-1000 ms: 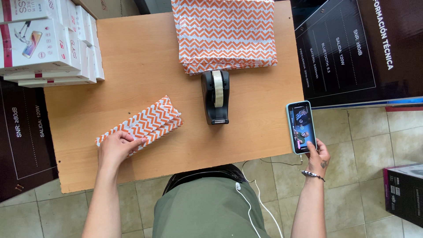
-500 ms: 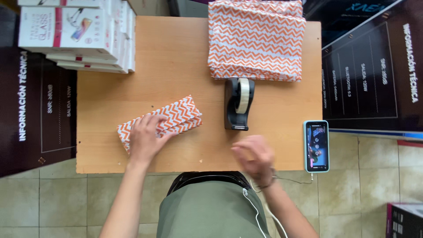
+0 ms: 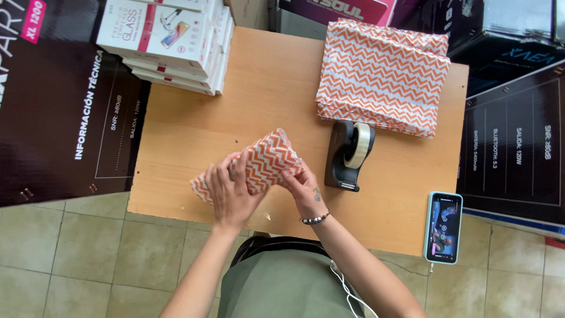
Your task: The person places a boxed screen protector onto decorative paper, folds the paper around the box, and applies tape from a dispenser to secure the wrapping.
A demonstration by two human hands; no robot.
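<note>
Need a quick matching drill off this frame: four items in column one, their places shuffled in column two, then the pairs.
Column one:
1. wrapped package
2. tape dispenser
3. phone
4. stack of white boxes

Column two:
A. far left corner of the table
B. near right edge of the table, screen lit
C. between the left hand and right hand
D. just in front of the pile of zigzag paper

Pairs: 1-C, 2-D, 3-B, 4-A

Our left hand (image 3: 231, 191) covers the wrapped parcel's (image 3: 265, 162) near end; the white box stack (image 3: 170, 41) is cropped by the top edge; the phone (image 3: 443, 227) screen is too small for us to read.
</note>
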